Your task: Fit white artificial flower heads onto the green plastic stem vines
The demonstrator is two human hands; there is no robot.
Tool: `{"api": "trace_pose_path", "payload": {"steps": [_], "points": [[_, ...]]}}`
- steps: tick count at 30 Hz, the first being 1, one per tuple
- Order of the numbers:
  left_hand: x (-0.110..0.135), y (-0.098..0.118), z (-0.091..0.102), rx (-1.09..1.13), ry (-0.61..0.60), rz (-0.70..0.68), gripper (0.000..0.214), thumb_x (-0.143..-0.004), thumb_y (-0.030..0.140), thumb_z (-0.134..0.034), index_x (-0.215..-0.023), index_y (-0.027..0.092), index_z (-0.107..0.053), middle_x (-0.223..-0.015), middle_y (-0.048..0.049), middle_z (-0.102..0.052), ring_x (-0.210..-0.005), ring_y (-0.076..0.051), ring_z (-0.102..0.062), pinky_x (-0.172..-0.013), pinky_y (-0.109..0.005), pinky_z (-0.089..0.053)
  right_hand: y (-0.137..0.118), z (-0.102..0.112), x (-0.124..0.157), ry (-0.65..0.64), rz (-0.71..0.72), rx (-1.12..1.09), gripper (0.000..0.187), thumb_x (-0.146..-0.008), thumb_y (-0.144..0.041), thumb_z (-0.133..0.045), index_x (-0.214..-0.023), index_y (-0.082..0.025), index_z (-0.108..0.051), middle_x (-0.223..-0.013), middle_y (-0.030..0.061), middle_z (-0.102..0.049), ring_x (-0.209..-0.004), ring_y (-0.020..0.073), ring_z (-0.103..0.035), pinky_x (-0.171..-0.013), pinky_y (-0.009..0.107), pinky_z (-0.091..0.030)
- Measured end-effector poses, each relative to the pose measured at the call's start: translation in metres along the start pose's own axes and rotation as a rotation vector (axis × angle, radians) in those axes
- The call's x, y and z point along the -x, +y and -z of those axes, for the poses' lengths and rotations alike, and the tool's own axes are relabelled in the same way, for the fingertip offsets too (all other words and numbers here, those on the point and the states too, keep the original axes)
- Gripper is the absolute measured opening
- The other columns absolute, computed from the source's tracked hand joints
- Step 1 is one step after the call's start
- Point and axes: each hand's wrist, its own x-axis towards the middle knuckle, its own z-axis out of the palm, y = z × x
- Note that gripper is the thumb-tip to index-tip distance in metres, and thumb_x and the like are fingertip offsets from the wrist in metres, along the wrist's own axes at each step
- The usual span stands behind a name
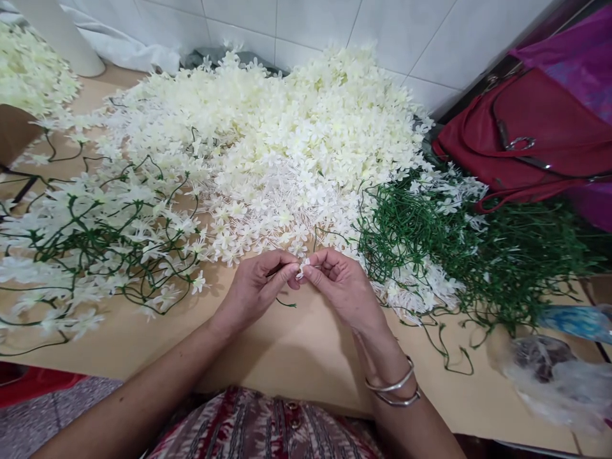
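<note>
Fingertips of both hands meet above the front of the table, with a small white artificial flower (302, 268) between them. My left hand (262, 282) is closed in a pinch at the flower's left side. On the other side, my right hand (343, 284) pinches the flower with thumb and forefinger. A thin green plastic stem (287, 304) shows below the fingers; where it runs inside them is hidden. Just beyond the hands lies a large heap of loose white and cream flowers (296, 127). Green stems (406, 223) are piled to the right of my right hand.
Several flowers joined on green stems (119, 236) spread over the left of the table (287, 363). At the right stand a red handbag (530, 127) and a clear plastic bag (559, 376). A tiled wall (315, 22) closes off the back. Another cream flower heap (31, 70) lies far left.
</note>
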Motion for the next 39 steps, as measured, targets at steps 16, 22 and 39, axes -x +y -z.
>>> {"api": "trace_pose_path", "payload": {"steps": [16, 22, 39], "points": [[0.002, 0.003, -0.005, -0.028, 0.005, -0.044, 0.02, -0.105, 0.032, -0.058, -0.098, 0.02, -0.073, -0.088, -0.0011, -0.079, -0.084, -0.015, -0.075, -0.081, -0.024, -0.056, 0.002, 0.009, -0.004, 0.021, -0.08, -0.128, 0.037, -0.067, -0.047, -0.096, -0.083, -0.021, -0.075, -0.073, -0.0006, -0.074, -0.07, 0.0151, -0.067, -0.077, 0.03, -0.053], [0.002, 0.003, -0.004, -0.076, -0.004, -0.107, 0.018, -0.105, 0.026, -0.058, -0.096, 0.02, -0.072, -0.087, 0.0001, -0.078, -0.082, -0.013, -0.074, -0.079, -0.021, -0.055, 0.004, 0.009, -0.003, -0.012, -0.052, -0.054, 0.034, -0.074, -0.048, -0.092, -0.085, -0.022, -0.073, -0.074, -0.0002, -0.074, -0.073, 0.0166, -0.069, -0.079, 0.031, -0.054], [0.0, -0.003, -0.004, -0.138, 0.006, -0.156, 0.012, -0.103, 0.021, -0.06, -0.095, 0.021, -0.069, -0.085, 0.002, -0.074, -0.079, -0.011, -0.07, -0.075, -0.021, -0.051, 0.004, 0.005, -0.002, -0.029, 0.011, 0.0, 0.024, -0.084, -0.04, -0.084, -0.088, -0.021, -0.07, -0.077, -0.0005, -0.073, -0.072, 0.0147, -0.069, -0.075, 0.028, -0.058]]}}
